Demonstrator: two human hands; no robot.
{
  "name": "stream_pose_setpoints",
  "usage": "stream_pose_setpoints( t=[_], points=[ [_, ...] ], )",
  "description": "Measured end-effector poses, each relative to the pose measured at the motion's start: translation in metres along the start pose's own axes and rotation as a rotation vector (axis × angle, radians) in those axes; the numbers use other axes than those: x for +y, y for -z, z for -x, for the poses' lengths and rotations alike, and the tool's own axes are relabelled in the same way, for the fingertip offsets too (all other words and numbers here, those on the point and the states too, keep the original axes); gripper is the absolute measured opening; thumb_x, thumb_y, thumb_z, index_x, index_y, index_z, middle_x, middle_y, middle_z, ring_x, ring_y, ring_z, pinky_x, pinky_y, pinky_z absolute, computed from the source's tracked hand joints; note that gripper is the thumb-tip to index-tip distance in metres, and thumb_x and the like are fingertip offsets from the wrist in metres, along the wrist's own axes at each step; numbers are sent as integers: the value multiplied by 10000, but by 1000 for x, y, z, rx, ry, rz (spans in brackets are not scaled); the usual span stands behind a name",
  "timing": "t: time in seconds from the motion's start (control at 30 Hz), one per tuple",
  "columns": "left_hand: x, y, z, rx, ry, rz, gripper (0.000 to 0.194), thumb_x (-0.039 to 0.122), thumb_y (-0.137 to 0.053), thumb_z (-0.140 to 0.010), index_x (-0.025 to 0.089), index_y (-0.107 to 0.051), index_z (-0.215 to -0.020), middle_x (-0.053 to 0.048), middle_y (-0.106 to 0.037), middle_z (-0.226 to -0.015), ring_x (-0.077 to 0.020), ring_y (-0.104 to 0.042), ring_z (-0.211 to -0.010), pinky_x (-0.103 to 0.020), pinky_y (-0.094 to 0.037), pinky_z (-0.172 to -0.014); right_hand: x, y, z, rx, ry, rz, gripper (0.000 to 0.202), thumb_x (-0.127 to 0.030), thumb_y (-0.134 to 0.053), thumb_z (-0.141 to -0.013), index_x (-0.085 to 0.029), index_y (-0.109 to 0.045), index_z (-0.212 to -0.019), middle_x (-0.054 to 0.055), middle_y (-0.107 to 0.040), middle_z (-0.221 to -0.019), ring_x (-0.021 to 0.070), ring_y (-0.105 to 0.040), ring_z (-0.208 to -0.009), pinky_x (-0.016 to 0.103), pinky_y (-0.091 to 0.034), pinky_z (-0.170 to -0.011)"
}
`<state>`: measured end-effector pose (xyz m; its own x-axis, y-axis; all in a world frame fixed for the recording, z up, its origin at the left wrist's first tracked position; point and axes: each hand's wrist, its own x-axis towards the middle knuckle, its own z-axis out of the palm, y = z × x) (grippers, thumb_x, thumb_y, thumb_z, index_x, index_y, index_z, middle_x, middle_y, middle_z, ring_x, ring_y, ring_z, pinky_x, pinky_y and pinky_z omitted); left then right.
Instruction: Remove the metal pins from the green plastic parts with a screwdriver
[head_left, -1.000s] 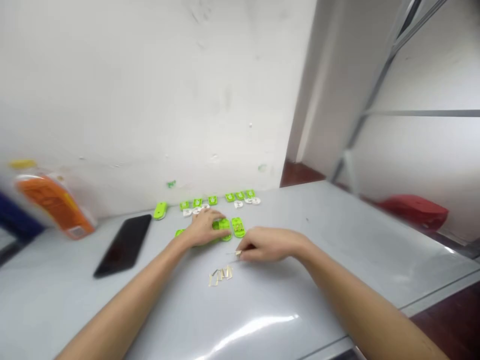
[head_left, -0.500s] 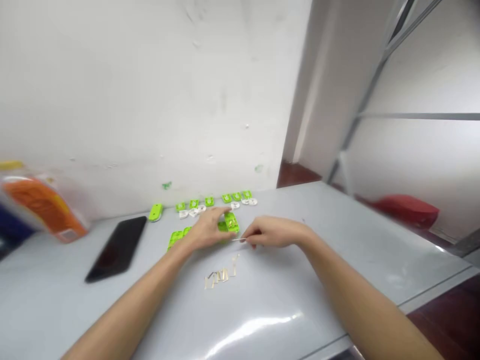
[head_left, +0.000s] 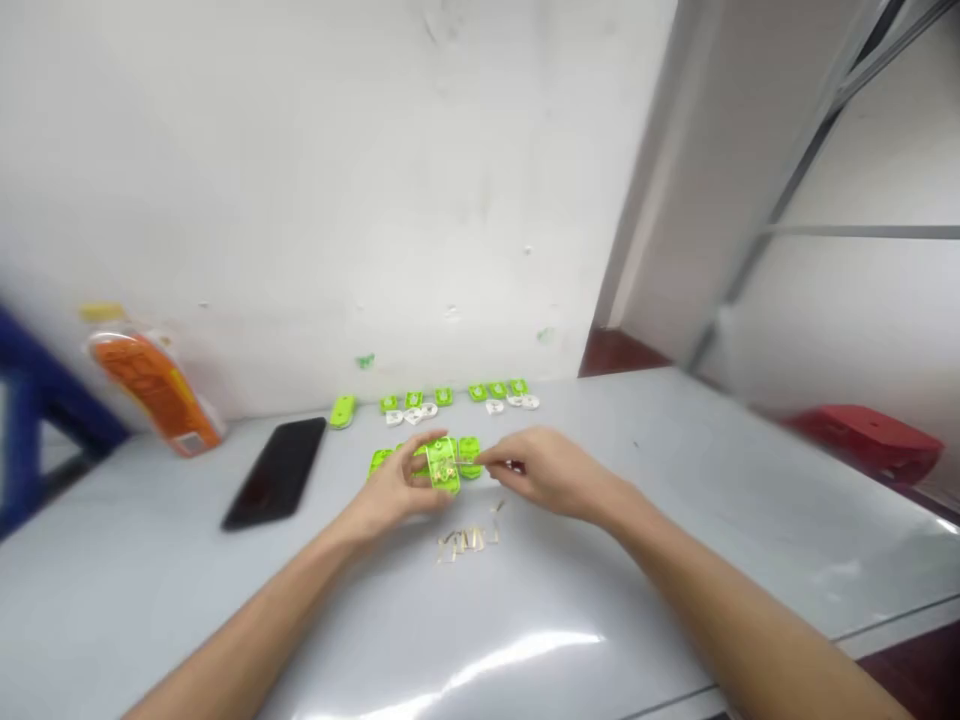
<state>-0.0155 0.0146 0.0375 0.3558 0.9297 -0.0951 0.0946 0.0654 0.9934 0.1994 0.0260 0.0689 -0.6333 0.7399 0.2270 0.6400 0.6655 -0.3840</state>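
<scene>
My left hand [head_left: 401,485] grips a bright green plastic casing [head_left: 443,466] by its edges, its open inside facing me with small brass-coloured parts showing. Thumb and fingers of my right hand [head_left: 536,468] pinch a thin metal strip [head_left: 469,463], whose tip reaches into the casing. What kind of piece the strip is cannot be made out. Behind the held casing lie more green casings [head_left: 470,452], partly hidden by my left hand. Several thin metal strips [head_left: 469,541] lie on the table in front of my hands.
Along the wall stand several small green shells [head_left: 443,397] with white pieces [head_left: 413,415] before them. A closed green unit [head_left: 343,411], a black phone [head_left: 275,474] and an orange bottle [head_left: 154,385] are to the left. A red object [head_left: 866,440] sits beyond the table's right side.
My left hand has lifted a green casing and tilted it towards me. My right hand has brought the metal strip's tip into it. The camera view has swung left.
</scene>
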Motion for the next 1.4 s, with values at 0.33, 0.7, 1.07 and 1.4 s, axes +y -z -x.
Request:
stream_pose_setpoints(
  t=[0.33, 0.7, 1.07, 1.4],
  points=[
    [-10, -2, -2, 160, -108, -291, 506, 349, -614, -731, 260, -482, -1212, -77, -586, -1113, -201, -629, -836, -313, -483, -683, -8, -8, 1, -38, -26, 111, 235, -186, -441, -860, -242, -663, -913, 33, -586, -707, 139, -475, -611, 248, -285, -559],
    [-6, -2, 3, 165, -99, -356, 565, 330, -614, -733, 222, -436, -1259, -78, -706, -849, -255, -371, -1273, -410, -374, -942, 3, -10, -4, -63, -43, -197, 243, -212, -471, -844, -219, -687, -957, 25, -674, -798, 126, -531, -628, 240, -361, -587],
    [-6, -3, 4, 158, -93, -405, 610, 381, -632, -716, 240, -458, -1283, -81, -705, -890, -289, -405, -1247, -424, -391, -927, 12, -14, -5, -184, -58, -377, 293, -179, -436, -837, -213, -608, -1071, 14, -676, -872, 116, -565, -660, 238, -426, -602],
    [-8, -17, 10, 107, -110, -399, 666, 359, -573, -746, 171, -372, -1353, -1, -648, -633, -225, -643, -772, -302, -473, -661, -1, -28, -9, -72, -83, -228, 292, -405, -485, -848, -161, -593, -731, 5, -618, -673, 106, -499, -573, 227, -321, -516]
  ],
)
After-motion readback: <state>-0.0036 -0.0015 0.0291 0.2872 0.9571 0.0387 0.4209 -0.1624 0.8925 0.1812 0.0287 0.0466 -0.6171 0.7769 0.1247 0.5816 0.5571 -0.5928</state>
